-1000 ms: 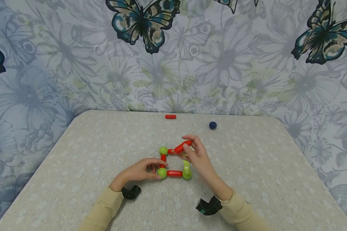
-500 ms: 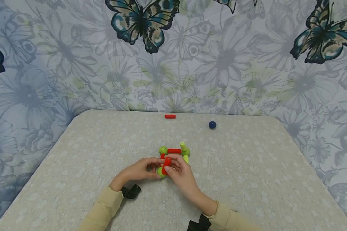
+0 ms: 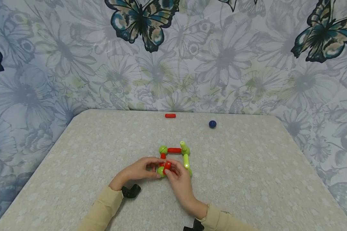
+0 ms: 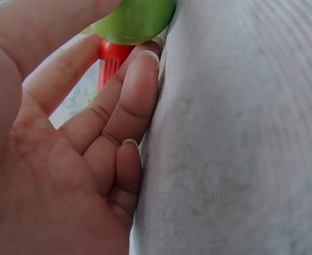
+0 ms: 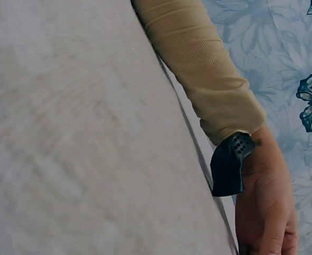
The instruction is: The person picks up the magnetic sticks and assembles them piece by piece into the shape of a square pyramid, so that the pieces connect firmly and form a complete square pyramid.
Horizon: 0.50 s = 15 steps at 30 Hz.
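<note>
The red rod (image 3: 167,166) is pinched in the right hand (image 3: 180,183) at the near-left green ball (image 3: 161,171), which is gripped by the left hand (image 3: 139,170); it is judged light, stiff and smooth, best held mid-length, with room offered rightward on the table (image 3: 248,166), whose far edge lies well apart
</note>
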Available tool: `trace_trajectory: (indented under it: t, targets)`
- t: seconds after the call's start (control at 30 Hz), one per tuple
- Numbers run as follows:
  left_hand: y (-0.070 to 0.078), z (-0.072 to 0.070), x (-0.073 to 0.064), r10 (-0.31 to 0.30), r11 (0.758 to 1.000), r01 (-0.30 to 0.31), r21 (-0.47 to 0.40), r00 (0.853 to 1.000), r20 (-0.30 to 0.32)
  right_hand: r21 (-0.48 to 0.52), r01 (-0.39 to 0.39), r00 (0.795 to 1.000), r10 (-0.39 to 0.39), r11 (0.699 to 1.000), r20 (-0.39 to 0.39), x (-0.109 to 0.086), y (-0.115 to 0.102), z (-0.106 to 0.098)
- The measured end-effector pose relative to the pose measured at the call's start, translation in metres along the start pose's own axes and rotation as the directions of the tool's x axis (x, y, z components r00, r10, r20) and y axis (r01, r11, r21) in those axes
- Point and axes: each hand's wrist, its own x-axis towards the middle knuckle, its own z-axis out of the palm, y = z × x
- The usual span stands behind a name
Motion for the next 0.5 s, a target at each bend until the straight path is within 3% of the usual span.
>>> trace_trajectory:
  t: [0.1,0.3,0.5]
  targets:
    - [0.001,0.0,0.001,0.0,1.0,0.0,-0.003,1.0,0.001,0.016,0.008,1.0,-0.008,1.0,-0.006,-0.001,0.002,-0.001]
    - [0.02,-0.002,0.001,0.002,1.0,-0.002,-0.017,1.0,0.007,0.015,0.032,0.999,-0.032,0.999,-0.011,0.001,0.006,-0.002]
    - [0.002,-0.001,0.002,0.005,1.0,-0.004,-0.023,1.0,0.006,0.014,0.039,0.999,-0.039,0.999,-0.024,0.002,0.01,-0.001]
